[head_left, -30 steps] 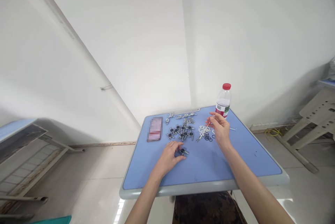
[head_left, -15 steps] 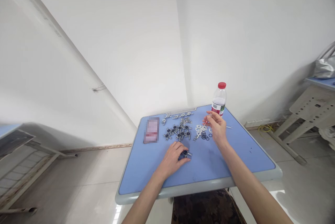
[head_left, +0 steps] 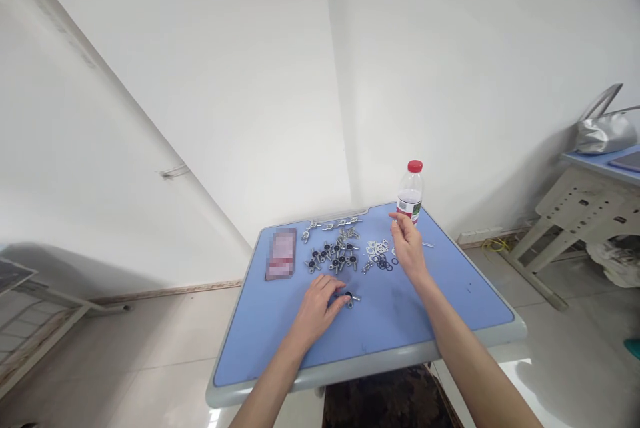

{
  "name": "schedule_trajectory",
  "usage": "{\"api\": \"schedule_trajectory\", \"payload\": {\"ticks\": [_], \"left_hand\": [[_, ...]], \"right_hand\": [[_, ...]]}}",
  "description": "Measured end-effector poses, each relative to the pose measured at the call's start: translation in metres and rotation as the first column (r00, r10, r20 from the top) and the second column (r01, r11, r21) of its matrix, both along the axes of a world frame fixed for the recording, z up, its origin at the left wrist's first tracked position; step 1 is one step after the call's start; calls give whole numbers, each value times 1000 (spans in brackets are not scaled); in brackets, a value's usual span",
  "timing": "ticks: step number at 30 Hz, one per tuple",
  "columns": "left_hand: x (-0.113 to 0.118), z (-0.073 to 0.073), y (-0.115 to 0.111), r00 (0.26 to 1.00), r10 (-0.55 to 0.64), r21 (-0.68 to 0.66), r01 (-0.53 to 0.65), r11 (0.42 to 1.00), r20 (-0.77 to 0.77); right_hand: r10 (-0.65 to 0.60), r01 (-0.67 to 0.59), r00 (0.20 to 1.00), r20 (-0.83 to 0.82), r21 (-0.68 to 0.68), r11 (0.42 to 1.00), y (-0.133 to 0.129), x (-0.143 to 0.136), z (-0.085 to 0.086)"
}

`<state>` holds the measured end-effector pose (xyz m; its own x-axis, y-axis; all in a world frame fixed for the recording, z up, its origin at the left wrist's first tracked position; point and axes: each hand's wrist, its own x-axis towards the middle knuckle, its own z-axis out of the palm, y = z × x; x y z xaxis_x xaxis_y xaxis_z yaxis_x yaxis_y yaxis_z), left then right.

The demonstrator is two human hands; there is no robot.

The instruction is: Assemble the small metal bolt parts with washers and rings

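Note:
My left hand (head_left: 317, 308) rests on the table with thumb and fingers curled round a small metal fitting with a round black part (head_left: 351, 299). The thumb presses against its left side. My right hand (head_left: 407, 245) is raised in front of the bottle, fingers pinched together. The slim red-and-silver screwdriver it gripped half a second ago is hidden behind the hand. Several similar black-centred fittings (head_left: 336, 256) lie in a group beyond my left hand. To their right are tiny screws (head_left: 367, 268), black rubber rings (head_left: 384, 263) and pale flat plates (head_left: 376, 249).
A phone-shaped pinkish item (head_left: 281, 253), blurred, lies at the table's left. Bare metal fittings (head_left: 343, 223) line the back edge. A red-capped bottle (head_left: 410, 193) stands at the back right, with a thin rod (head_left: 429, 245) near it. Another desk (head_left: 580, 191) bears a silver bag (head_left: 605, 133).
My right hand has lifted away from the tiny screws, and the screwdriver's shaft has gone out of sight. My left hand stays at the fitting. The whole view has shifted slightly.

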<state>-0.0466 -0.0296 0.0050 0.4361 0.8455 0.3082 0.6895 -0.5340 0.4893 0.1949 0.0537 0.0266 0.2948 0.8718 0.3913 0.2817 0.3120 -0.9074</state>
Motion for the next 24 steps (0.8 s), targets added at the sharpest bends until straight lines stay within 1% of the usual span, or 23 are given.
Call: {"api": "schedule_trajectory", "payload": {"ticks": [1,3,5,11,15,20,24], "left_hand": [[-1,-1,1,1000,10,11,-10,1000,7],[-2,-2,1,999,28,29,-29,999,21],[-2,-2,2,998,47,44,-49,998,32],[-3,2,1,993,100,70,-104,992,57],[-4,2,1,992,112,81,-117,990,64],[-5,-1,1,992,117,90,-121,989,55],[-4,0,3,993,110,101,-115,988,49]], "right_hand": [[6,-4,996,89,-25,1000,1,2,-1],[29,-7,960,277,-80,997,3,6,-2],[45,3,919,393,-121,993,6,12,-4],[5,72,886,463,-149,986,13,21,-10],[23,72,863,505,-168,983,14,19,-12],[68,54,820,569,-194,979,16,7,-14],[143,-14,767,625,-207,978,21,-12,-12]]}}
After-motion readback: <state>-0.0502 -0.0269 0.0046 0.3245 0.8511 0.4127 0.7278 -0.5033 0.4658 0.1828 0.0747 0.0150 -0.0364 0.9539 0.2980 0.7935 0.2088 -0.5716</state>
